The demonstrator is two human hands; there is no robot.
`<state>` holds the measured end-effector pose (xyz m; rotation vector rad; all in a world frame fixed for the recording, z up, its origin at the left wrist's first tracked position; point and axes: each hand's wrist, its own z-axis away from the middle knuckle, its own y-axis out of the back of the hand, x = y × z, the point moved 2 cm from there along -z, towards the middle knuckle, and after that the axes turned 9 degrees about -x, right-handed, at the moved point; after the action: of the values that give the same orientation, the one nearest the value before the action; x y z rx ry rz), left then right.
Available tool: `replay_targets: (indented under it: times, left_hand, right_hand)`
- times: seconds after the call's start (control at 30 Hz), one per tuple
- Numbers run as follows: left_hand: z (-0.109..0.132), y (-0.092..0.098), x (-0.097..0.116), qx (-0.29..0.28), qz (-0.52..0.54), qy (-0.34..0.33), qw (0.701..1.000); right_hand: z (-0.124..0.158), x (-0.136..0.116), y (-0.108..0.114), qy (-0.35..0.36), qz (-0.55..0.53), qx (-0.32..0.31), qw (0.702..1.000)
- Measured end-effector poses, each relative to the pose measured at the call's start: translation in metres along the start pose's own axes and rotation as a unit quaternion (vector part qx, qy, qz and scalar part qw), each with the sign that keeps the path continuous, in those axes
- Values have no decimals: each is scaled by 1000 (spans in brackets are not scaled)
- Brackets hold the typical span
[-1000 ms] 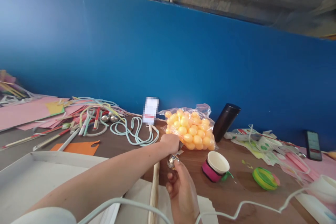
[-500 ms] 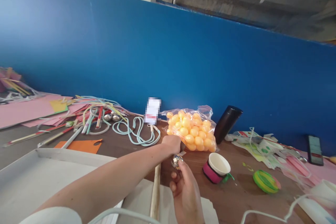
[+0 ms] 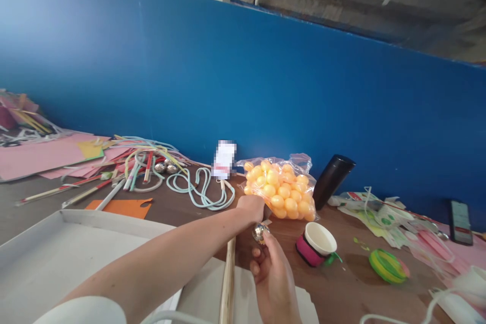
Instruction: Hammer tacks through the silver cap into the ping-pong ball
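My right hand (image 3: pixel 276 278) pinches a shiny metal ball (image 3: pixel 260 232), its thumb pressed against the ball's side and the other fingers curled below. My left hand (image 3: pixel 251 207) reaches across from the lower left, just beyond the ball and in front of a clear bag of orange balls (image 3: pixel 285 191). Its back and wrist show, while its fingers are hidden. A small dark piece shows beside that hand, too unclear to name. Under my left forearm a wooden stick (image 3: pixel 228 283) lies over pale card sheets (image 3: pixel 243 296).
A white tray (image 3: pixel 114 218) stands at the left. Behind it lie cords (image 3: pixel 203 190), sticks, metal balls (image 3: pixel 170 166) and pink paper (image 3: pixel 41 157). To the right are a paper cup (image 3: pixel 321 239), a black cylinder (image 3: pixel 334 182), a green-yellow roll (image 3: pixel 388 266) and a phone (image 3: pixel 460 223). A blue partition (image 3: pixel 243 81) rises behind.
The whole view has shifted slightly, with things appearing a little further right. Both hands keep nearly the same pose, and the metal ball is still in my right hand.
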<state>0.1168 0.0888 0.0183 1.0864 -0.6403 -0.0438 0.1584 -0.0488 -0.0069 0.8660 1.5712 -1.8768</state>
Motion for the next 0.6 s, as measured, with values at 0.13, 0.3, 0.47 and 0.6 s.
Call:
replay_targets:
  times: [0.13,0.3,0.47,0.6]
  left_hand:
    - [10,5,-8,43,92,-15,995]
    - [36,11,-23,73,264,-58,960]
    - [81,12,-44,65,419,-79,902]
    - [109,6,-57,26,603,-103,791]
  right_hand:
    - [-1,1,0,1,1,-5,1000]
    - [-2,2,1,-15,5,0,1000]
    - [0,4,-6,-19,26,-53,998]
    - [0,8,-11,-18,49,-76,996]
